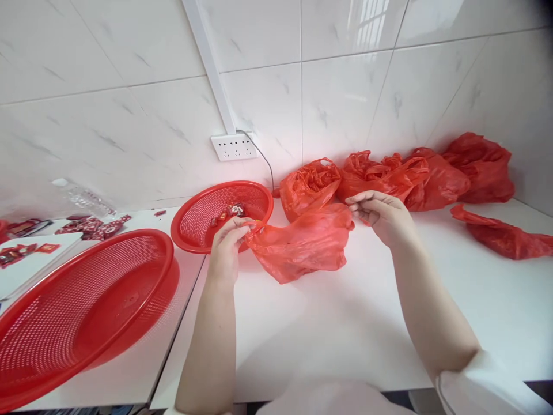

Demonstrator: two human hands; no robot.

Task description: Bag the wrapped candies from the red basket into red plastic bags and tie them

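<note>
A thin red plastic bag (302,245) is stretched sideways above the white table (319,340). My left hand (228,245) pinches its left end, with the fingers closed on the gathered plastic. At the bag's upper right corner is my right hand (378,213), its thumb and fingertips pressed together on the edge of the plastic. The bag hangs flat and looks empty. Just behind my left hand stands a round red basket (190,230) with a few small wrapped pieces inside.
Several filled red bags (309,184) line the wall. A flat red bag (510,233) lies at the right. On the left are a large red basket (125,305), a clear plastic bottle (86,199) and red wrapped packets (97,227). A socket strip (234,147) is on the wall.
</note>
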